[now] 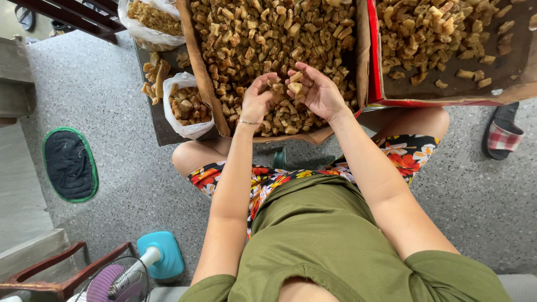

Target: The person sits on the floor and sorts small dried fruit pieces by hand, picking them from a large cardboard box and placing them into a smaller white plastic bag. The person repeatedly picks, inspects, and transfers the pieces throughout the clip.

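While the right hand (320, 89) cups brown fried pieces (295, 86), the left hand (258, 99) pinches 1 over the cardboard box (205, 84)

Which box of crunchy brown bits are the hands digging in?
The middle cardboard box, right above the knees. Both the left hand and right hand are in it. The red-edged box to the right is untouched.

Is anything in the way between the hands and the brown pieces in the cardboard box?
Nothing visible. The left hand and right hand are already in the open cardboard box, touching the brown pieces, with a few pieces held between them.
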